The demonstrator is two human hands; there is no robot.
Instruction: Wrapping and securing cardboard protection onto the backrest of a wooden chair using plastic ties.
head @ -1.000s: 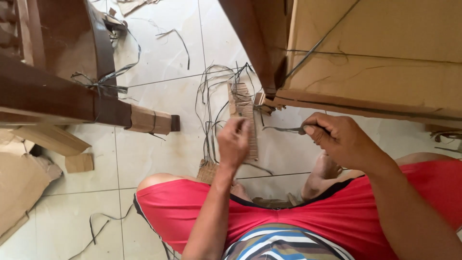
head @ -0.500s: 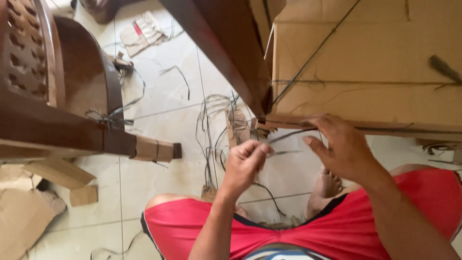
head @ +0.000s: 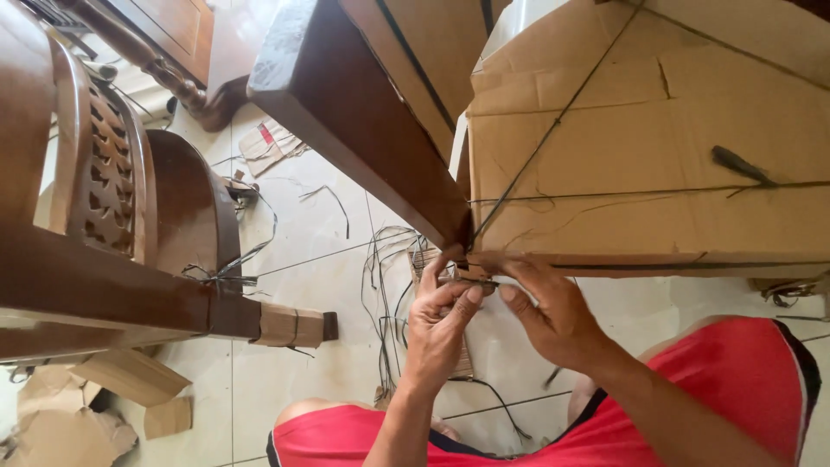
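Dark carved chair (head: pixel 104 173) sat at frame left, loose strands (head: pixel 389 285) on the tiled floor (head: pixel 303 225) mid-frame. At centre, left hand (head: pixel 437 324) & right hand (head: pixel 553 316) were both pinched narrow on the thin dark strap (head: pixel 484 283), at the lower edge of the cardboard-wrapped piece (head: pixel 657 147), upper right. Step looked like tying off the strap; next prob. needs a firm pull w/ tension held.

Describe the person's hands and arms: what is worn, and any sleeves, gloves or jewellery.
Both arms are bare to as far up as the picture shows: no sleeves or gloves. The left hand and right hand are bare too, with no visible rings, and no watch or band on either wrist. The only clothing in view is red shorts with a dark trim.
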